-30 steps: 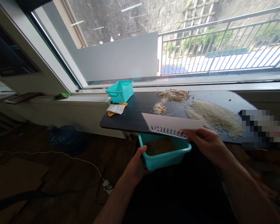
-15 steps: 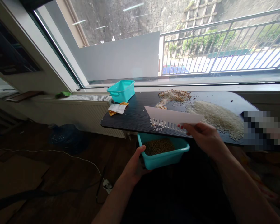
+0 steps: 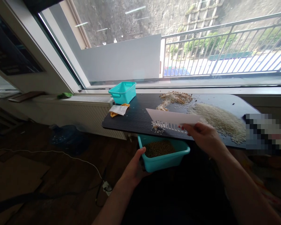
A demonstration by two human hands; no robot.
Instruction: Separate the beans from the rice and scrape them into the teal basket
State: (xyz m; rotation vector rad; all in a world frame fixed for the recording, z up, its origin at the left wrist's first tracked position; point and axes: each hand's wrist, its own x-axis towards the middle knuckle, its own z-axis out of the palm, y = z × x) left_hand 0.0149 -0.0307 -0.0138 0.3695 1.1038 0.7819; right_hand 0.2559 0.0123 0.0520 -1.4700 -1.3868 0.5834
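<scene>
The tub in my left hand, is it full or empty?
Partly filled: the turquoise tub in your left hand holds small brownish-green, bean-like grains, and bare inner wall shows above them.

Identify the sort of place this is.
Probably a lived-in or small work room indoors: a large window, a ribbed radiator, and a dark table by the window bearing a heap of rice-like grains.

The teal bin [image 3: 165,162] (part-filled) is below the slotted card [image 3: 170,117].
</scene>
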